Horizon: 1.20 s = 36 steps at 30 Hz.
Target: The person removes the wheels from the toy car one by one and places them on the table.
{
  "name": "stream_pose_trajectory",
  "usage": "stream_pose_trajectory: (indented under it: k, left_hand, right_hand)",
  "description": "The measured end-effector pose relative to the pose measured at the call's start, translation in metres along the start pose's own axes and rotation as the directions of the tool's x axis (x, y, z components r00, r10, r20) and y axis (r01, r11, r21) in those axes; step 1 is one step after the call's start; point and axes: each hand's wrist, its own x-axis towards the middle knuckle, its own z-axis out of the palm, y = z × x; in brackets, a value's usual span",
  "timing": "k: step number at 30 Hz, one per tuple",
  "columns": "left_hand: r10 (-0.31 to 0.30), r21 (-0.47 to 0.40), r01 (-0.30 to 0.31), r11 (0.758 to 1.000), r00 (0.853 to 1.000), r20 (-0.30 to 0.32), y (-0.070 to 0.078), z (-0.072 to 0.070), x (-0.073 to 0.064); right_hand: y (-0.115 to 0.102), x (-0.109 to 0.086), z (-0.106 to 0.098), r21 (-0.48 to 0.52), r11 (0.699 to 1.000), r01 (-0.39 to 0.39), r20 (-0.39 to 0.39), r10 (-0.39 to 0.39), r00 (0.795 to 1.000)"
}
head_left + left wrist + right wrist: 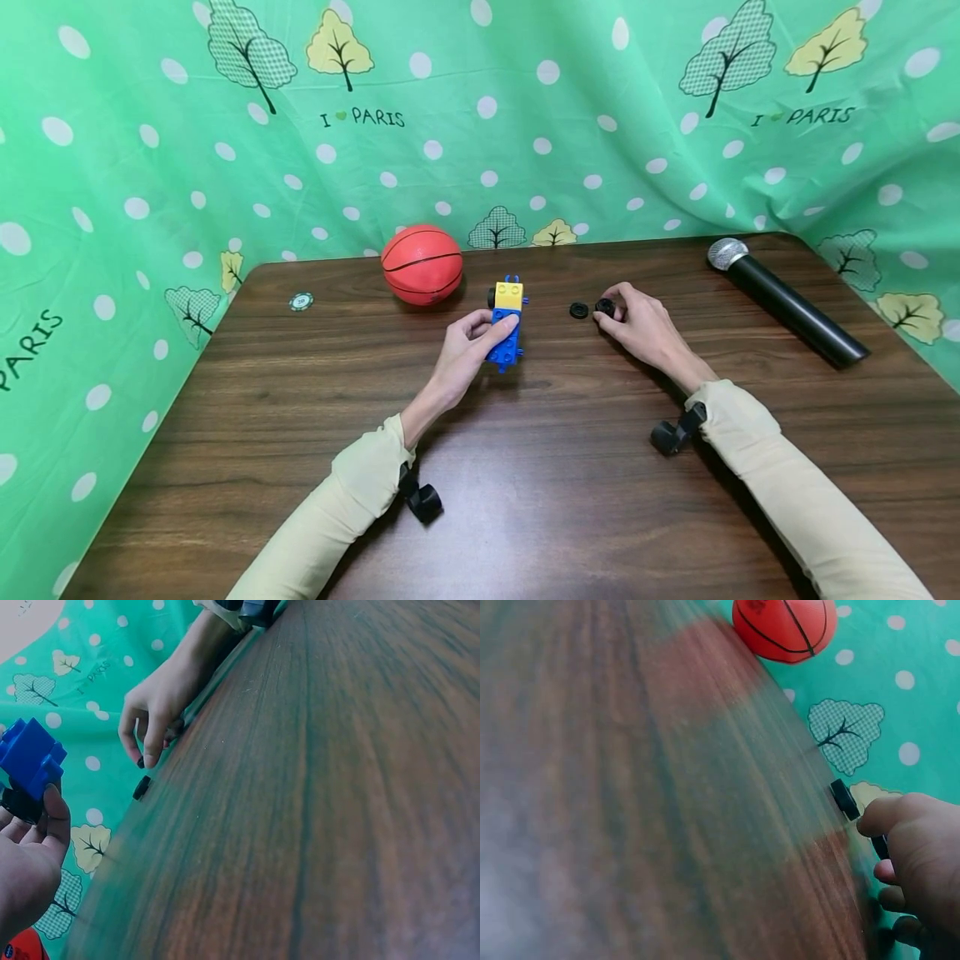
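Note:
My left hand (463,357) grips a small toy car (504,343) of blue and yellow blocks by its blue part, thumb on top. A black wheel (491,297) sits on the car's left side at the yellow end. Bare blue axle stubs stick out on its right side. In the left wrist view the car (31,754) is seen lifted off the table. Fingers and thumb of my right hand (647,327) pinch a black wheel (604,307) low over the table. Just left of it, a second loose black wheel (578,310) lies flat on the wood.
A red toy basketball (422,265) stands at the back edge, behind my left hand. On the right lies a black microphone (787,300) with a silver head. A round chip (302,302) lies far left. The brown table (540,500) backs onto a green curtain (450,92).

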Motion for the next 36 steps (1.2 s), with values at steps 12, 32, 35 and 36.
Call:
stream_pose_trajectory:
  k: [12,32,35,36]
  left_hand:
    - [0.000,0.036,0.000,0.999,1.000,0.006,0.002,0.002,0.000]
    - [-0.035,-0.015,0.036,0.999,0.999,0.038,0.000,0.001,-0.002]
    - [-0.057,-0.027,0.059,0.998,0.996,0.067,0.001,0.002,-0.002]
    - [-0.064,-0.026,0.066,0.997,0.995,0.079,0.001,0.002,-0.003]
  right_hand:
    - [-0.001,0.005,-0.004,-0.033,0.998,-0.054,0.093,0.056,0.994]
    - [-0.006,0.004,-0.013,0.010,0.996,-0.093,0.140,0.091,0.986]
    - [-0.012,0.001,-0.015,0.049,0.996,-0.072,0.095,0.067,0.993]
    - [-0.015,0.001,-0.014,0.067,0.996,-0.059,0.076,0.054,0.996]
